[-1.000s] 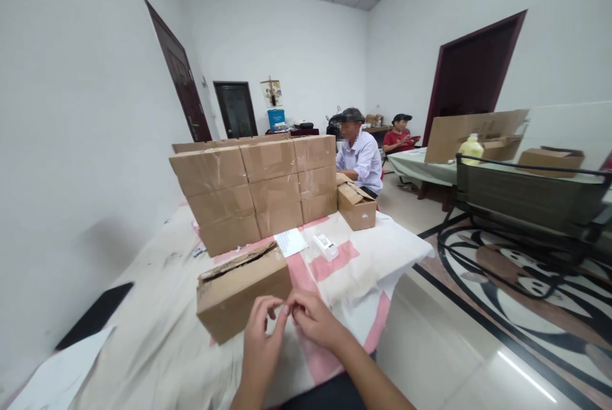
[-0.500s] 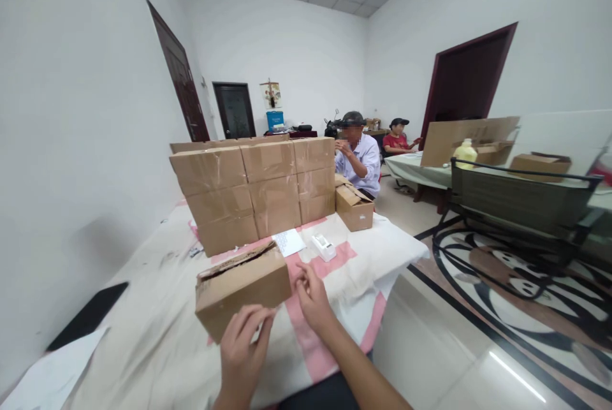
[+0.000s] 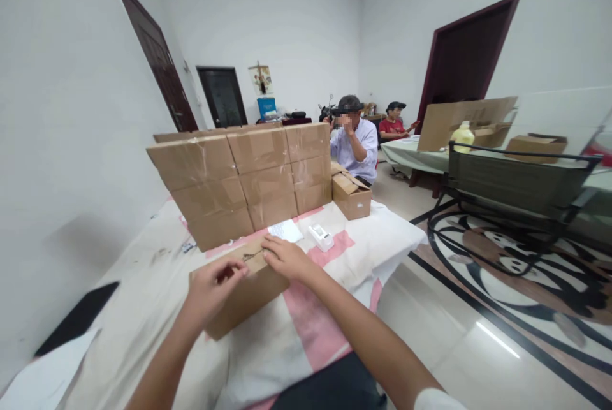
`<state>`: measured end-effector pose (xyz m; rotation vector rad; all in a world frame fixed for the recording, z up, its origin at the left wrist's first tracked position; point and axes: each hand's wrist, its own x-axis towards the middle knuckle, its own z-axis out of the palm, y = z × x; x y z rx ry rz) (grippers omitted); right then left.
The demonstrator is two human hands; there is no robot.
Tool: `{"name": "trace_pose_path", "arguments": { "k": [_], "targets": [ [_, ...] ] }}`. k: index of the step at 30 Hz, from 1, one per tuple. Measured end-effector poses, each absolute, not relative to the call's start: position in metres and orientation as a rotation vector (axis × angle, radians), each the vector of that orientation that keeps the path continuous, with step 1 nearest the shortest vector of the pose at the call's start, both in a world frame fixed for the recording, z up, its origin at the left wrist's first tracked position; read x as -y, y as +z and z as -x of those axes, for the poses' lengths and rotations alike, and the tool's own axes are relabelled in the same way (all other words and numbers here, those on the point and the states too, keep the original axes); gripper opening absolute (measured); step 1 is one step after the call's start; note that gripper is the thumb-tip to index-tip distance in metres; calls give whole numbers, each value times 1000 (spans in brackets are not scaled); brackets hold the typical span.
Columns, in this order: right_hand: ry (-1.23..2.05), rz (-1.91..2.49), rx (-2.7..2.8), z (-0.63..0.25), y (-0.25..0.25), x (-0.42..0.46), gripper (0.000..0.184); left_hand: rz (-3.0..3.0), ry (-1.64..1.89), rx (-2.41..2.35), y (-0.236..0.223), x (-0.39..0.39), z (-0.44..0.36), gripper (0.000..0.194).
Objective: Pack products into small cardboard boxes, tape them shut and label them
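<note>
A small brown cardboard box (image 3: 241, 301) with a torn, partly open top lies on the cloth-covered table (image 3: 325, 333) right in front of me. My left hand (image 3: 210, 285) rests on the box's near top edge, its fingers curled and pinched at the flap. On the far top edge my right hand (image 3: 285, 258) lies with its fingers stretched flat across the flap seam. I cannot see whether anything small is inside either hand.
A wall of taped cartons (image 3: 239, 180) stands behind the box, with an open carton (image 3: 351, 196) to its right. A white device (image 3: 321, 236) and a paper slip (image 3: 285, 230) lie between. A black slab (image 3: 76, 317) is at left. Two seated people (image 3: 354, 142) and a black metal cart (image 3: 516, 187) are beyond.
Both hands moved apart from a pinch near my body and went forward onto the top of the box. The camera has tilted down slightly.
</note>
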<state>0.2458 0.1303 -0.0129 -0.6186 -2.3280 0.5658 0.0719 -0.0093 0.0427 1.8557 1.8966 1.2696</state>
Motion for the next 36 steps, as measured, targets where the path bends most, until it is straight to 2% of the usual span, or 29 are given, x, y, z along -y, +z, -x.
{"name": "trace_pose_path", "arguments": {
  "k": [4,9,13,17,23,29,32,36],
  "targets": [
    [776,558,2164,-243,-26,-135,35,-1750,1267,-1781,55,-16,-63,35],
    [895,623,1998,-236,-33,-135,38,-1666,1150,-1746,48,-44,-55,50],
    [980,659,1935,-234,-37,-134,43,-1696,1031,-1696,44,-62,-49,48],
    [1004,636,1901,-233,-39,-135,38,-1621,995,-1723,44,-75,-46,48],
    [1013,608,1876,-231,-40,-134,30,-1750,982,-1897,41,-73,-54,35],
    [1013,603,1868,-230,-41,-134,29,-1538,1232,-1716,51,-65,-56,50],
    [1013,622,1871,-230,-40,-133,30,-1596,1115,-1687,51,-64,-56,55],
    [1018,633,1872,-230,-40,-133,30,-1771,1019,-1815,43,-65,-58,46]
  ]
}}
